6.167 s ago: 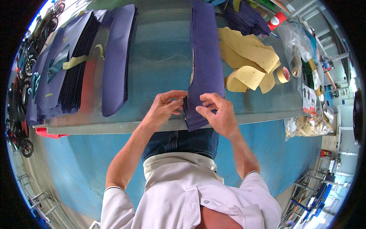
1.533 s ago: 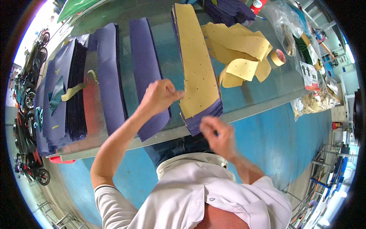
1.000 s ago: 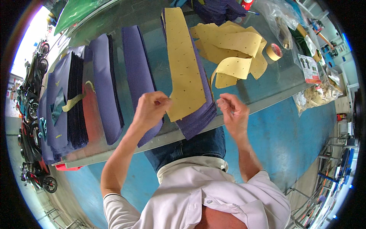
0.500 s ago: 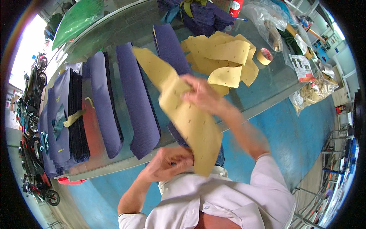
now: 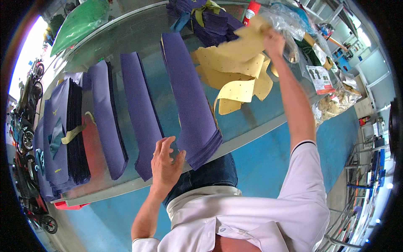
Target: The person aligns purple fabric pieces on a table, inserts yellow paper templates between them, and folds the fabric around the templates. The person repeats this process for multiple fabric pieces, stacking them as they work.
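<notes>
My right hand (image 5: 275,44) grips one end of a yellow sheet with small holes (image 5: 245,42), blurred by motion, over a heap of similar yellow sheets (image 5: 235,73). With thumb and fingers apart, my left hand (image 5: 166,164) holds nothing. It hovers at the table's near edge, between a stack of long purple fabric panels (image 5: 189,101) on its right and another purple stack (image 5: 140,109) on its left. The top of the right-hand stack is now in full view.
Further left lie a purple stack (image 5: 107,117) and a thick bundle of purple pieces (image 5: 58,134) tied with a strip. A tied purple bundle (image 5: 214,25), a red can (image 5: 251,12) and clear plastic bags (image 5: 289,25) sit at the back. The table's metal edge (image 5: 247,143) runs along the front.
My right hand has carried the yellow sheet off the right-hand purple stack, away to the far right. My left hand has moved up and left from my waist, its fingers now spread.
</notes>
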The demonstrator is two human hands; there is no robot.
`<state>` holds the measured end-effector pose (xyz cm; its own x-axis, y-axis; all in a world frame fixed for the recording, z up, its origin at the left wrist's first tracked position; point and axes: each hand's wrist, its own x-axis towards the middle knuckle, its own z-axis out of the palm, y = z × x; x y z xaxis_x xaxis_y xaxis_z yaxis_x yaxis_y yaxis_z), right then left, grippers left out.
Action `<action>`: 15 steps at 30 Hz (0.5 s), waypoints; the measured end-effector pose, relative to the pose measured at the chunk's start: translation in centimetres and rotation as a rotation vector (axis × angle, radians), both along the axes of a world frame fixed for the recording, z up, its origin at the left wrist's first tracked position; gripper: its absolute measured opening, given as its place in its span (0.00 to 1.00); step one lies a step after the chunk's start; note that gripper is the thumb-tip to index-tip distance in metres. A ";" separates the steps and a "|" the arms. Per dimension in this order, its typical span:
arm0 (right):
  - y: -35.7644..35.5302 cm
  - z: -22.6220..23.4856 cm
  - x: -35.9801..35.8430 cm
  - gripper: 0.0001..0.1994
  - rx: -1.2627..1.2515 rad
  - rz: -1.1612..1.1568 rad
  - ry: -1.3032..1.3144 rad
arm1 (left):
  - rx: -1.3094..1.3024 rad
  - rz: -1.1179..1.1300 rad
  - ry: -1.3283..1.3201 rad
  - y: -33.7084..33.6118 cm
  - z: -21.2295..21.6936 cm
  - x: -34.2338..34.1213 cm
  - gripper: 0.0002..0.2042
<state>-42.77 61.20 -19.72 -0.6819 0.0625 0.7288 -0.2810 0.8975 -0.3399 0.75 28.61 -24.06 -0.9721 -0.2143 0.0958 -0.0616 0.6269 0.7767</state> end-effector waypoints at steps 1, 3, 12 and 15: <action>0.1 -2.6 0.1 0.15 -0.096 0.176 -0.274 | -0.058 -0.004 0.005 0.0 -0.4 0.1 0.21; 1.1 -6.1 -0.5 0.15 0.220 0.196 -0.507 | -0.071 -0.057 0.014 0.0 -1.5 -0.2 0.23; -3.1 -1.1 12.6 0.19 0.311 0.038 -0.046 | 0.135 0.001 -0.041 -0.9 -2.9 0.9 0.21; -7.2 -2.4 21.9 0.17 0.186 0.477 -0.181 | 0.160 0.000 -0.112 -1.6 -3.6 0.9 0.21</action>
<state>-20.83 54.02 -22.07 -0.7186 -0.4036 0.5664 -0.6237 0.7343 -0.2681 1.61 26.98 -27.61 -0.9747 -0.2183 -0.0488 -0.1538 0.4957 0.8548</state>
